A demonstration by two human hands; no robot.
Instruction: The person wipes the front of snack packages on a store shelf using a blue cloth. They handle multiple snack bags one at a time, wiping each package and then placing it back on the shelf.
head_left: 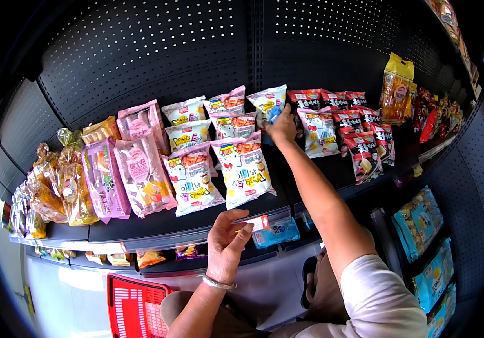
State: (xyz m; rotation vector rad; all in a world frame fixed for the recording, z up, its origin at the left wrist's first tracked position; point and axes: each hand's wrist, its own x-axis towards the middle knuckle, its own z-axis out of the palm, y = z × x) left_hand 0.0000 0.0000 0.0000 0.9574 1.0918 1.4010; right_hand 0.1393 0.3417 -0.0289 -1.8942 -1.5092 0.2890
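Note:
Stretched forward over the shelf, my right hand has its fingers closed at the right side of a white snack bag in the back row. A small bright blue patch shows beside those fingers; I cannot make out whether it is print on the bag. My left hand is at the shelf's front rail, fingers bent and thumb apart, with no held item visible. Beyond it stand two larger white snack bags with cartoon prints, a left one and a right one.
Pink packs, a purple pack and clear bread bags fill the left. Black-and-red bags and a yellow pack stand right. Below are a red basket and blue packs. A perforated back panel rises behind.

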